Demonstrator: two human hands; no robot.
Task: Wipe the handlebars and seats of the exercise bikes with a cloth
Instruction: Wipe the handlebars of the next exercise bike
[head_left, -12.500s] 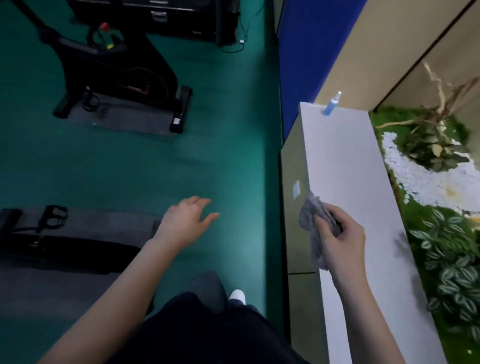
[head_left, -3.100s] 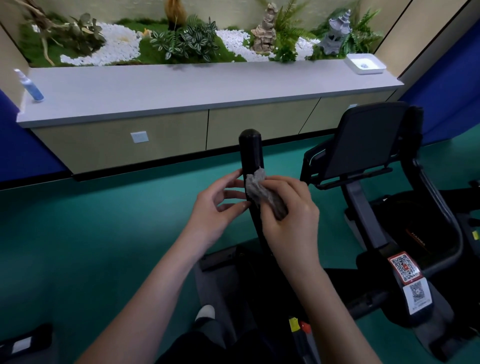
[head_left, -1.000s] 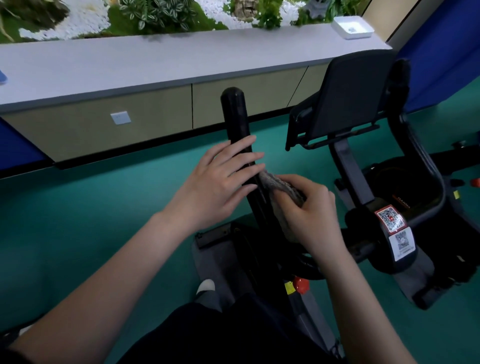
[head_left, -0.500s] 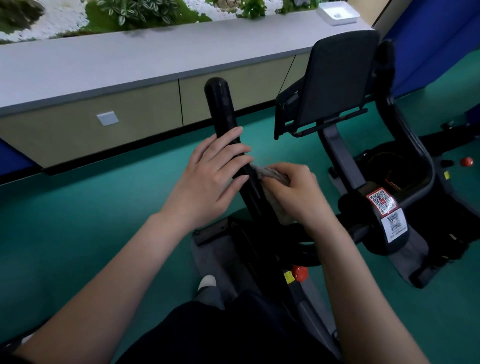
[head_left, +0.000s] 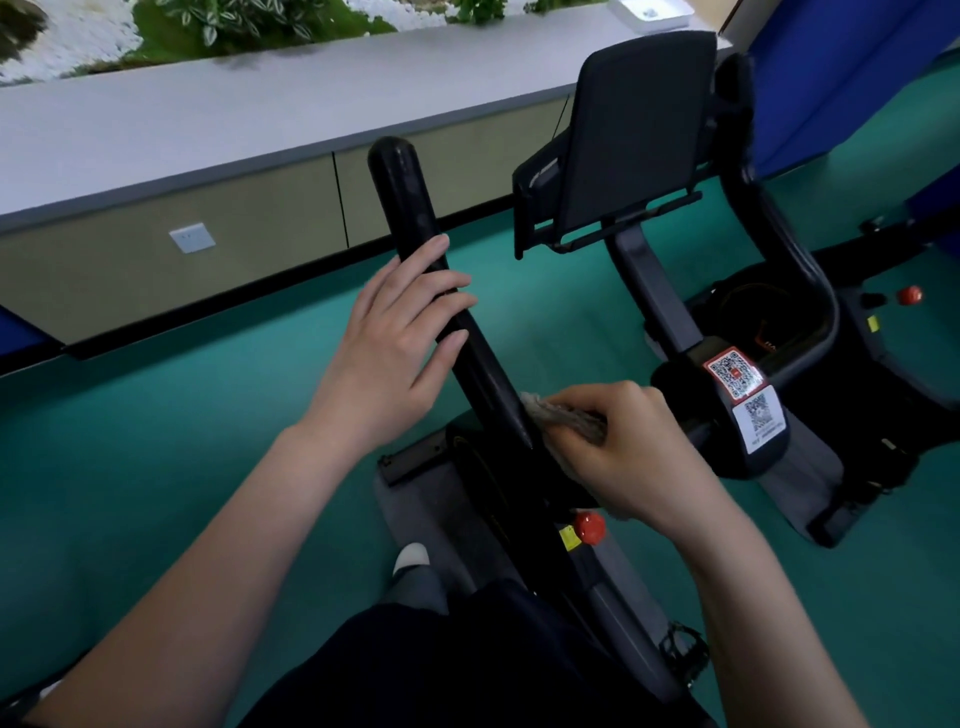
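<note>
Pinches a grey cloth (head_left: 563, 418) in the right grip (head_left: 634, 457), fingers curled round it and thumb on top, and presses it to the lower right side of the black handlebar (head_left: 405, 192). Shows only a crumpled edge of cloth above the knuckles and a scrap below the palm; buries the rest in the fist. Cannot tell how far it wraps the bar.

Lays the left grip (head_left: 389, 353) flat and open across the bar higher up, fingers straight, slightly spread, tips over the far edge, holding nothing. Covers the bar's middle that way and loses its foot behind the right wrist. Reaches in with both bare forearms from the bottom edge.

Just below the right grip: a red knob (head_left: 589, 527) with a yellow tag beside it. Lower down: dark trousers, a white shoe tip (head_left: 410, 556) on the green floor (head_left: 130, 441), part of a pedal (head_left: 683, 649).

To the right, well apart: a second bike (head_left: 779, 332) with a dark panel (head_left: 639, 130) on a post and QR stickers (head_left: 735, 371) too small to read.

Along the top: a grey surface (head_left: 156, 130) over cabinets, cut off at the left; behind it plants (head_left: 249, 21) and white pebbles, clipped by the top edge, and only a corner of a white tray (head_left: 652, 10).
</note>
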